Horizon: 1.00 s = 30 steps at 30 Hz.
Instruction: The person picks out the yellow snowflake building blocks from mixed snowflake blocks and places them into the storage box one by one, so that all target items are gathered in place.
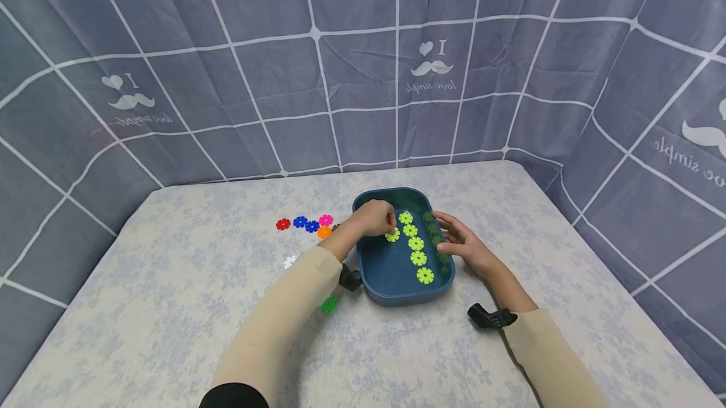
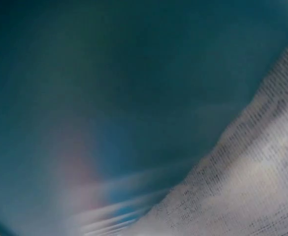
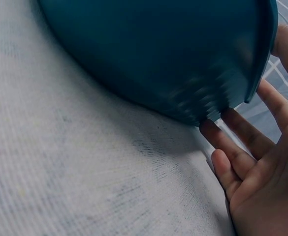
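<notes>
— Beige left sleeve (image 1: pixel 278 320) with black band (image 1: pixel 234 395), nearest the camera, enters at seven o'clock; what does its hand hold?

— Left hand (image 1: pixel 374 216): fingers curled, tips pinching a yellow-green disc (image 1: pixel 392 236) inside the blue tray (image 1: pixel 386 272), toward ten o'clock from its centre. The left wrist view is too blurred to show the grip.

— What else does the tray contain?

— Five matching discs (image 1: pixel 416 243), in a row from twelve o'clock to about five.

— Is the right hand (image 1: pixel 473 253) clenched?

— No, loose: fingers extended, fingertips touching the tray's outer wall at three o'clock.

— And outside it?

— Red disc (image 1: pixel 283 224), blue discs (image 1: pixel 300 222), pink disc (image 1: pixel 326 220) and orange disc (image 1: pixel 324 232) lie just past nine o'clock; green disc (image 1: pixel 329 304), near eight. All rest on a pale patterned table (image 1: pixel 170 307); a gridded curtain (image 1: pixel 363 74) hangs at twelve.
</notes>
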Tool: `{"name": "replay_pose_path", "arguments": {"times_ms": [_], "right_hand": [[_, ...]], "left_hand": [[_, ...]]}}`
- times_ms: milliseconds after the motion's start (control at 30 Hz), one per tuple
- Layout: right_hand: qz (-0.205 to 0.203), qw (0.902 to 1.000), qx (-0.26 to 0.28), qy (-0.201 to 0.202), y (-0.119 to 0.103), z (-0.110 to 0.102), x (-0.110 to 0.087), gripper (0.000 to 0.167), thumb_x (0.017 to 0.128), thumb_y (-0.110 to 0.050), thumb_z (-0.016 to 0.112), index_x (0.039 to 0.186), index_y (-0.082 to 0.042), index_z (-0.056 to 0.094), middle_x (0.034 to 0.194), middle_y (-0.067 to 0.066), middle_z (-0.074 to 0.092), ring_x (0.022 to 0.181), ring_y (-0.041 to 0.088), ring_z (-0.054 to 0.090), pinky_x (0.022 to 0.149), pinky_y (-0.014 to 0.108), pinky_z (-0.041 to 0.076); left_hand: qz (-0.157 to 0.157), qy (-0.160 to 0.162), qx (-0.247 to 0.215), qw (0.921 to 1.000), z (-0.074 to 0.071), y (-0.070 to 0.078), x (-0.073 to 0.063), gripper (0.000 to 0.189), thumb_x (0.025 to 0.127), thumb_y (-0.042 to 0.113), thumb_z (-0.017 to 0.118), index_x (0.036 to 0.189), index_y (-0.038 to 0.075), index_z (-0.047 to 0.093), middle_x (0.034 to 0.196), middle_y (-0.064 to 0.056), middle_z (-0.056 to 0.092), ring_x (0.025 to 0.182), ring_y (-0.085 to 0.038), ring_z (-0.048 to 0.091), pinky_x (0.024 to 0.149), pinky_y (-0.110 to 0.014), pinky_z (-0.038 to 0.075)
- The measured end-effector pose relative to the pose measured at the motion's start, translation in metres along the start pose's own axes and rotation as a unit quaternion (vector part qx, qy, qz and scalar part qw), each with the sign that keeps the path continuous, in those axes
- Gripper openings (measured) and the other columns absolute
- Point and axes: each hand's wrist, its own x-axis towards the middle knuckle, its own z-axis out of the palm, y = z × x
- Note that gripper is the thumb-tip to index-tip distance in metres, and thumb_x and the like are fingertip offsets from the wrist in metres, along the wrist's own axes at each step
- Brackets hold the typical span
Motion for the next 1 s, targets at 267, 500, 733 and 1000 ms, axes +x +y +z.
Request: {"name": "replay_pose_path", "arguments": {"times_ms": [267,500,733,1000], "right_hand": [[0.001,1.0,0.0,0.0,0.0,0.0,-0.001,0.07,0.092,-0.001,0.056,0.153,-0.005,0.024,0.152,0.028,0.024,0.13,0.049,0.038,0.09,0.029,0.046],[-0.003,1.0,0.003,-0.001,-0.001,0.0,-0.001,0.07,0.092,-0.003,0.057,0.153,-0.005,0.024,0.152,0.029,0.025,0.129,0.049,0.038,0.09,0.029,0.047],[-0.005,1.0,0.004,-0.003,-0.001,-0.001,0.0,0.071,0.091,-0.004,0.058,0.153,-0.004,0.024,0.151,0.03,0.025,0.128,0.049,0.039,0.09,0.029,0.047],[-0.006,1.0,0.002,-0.003,0.0,-0.002,-0.001,0.071,0.092,-0.007,0.06,0.153,-0.005,0.024,0.151,0.029,0.025,0.129,0.048,0.039,0.091,0.029,0.047]], "left_hand": [[-0.017,-0.01,0.008,0.9998,0.005,0.002,0.005,0.008,0.091,0.018,0.071,0.088,0.013,0.065,0.082,0.001,0.06,0.07,-0.015,0.055,0.065,-0.028,0.046],[-0.016,-0.007,0.009,0.9998,0.008,0.002,0.006,0.008,0.092,0.018,0.07,0.093,0.012,0.066,0.087,0.0,0.06,0.072,-0.015,0.055,0.068,-0.029,0.047],[-0.024,-0.011,0.02,0.9994,0.008,0.001,0.008,0.004,0.092,0.012,0.067,0.095,0.01,0.067,0.088,-0.001,0.06,0.073,-0.016,0.054,0.068,-0.03,0.046],[-0.03,-0.003,0.038,0.9988,0.011,0.0,0.011,0.005,0.092,0.01,0.066,0.096,0.01,0.069,0.09,-0.001,0.061,0.074,-0.016,0.055,0.069,-0.029,0.047]]}}
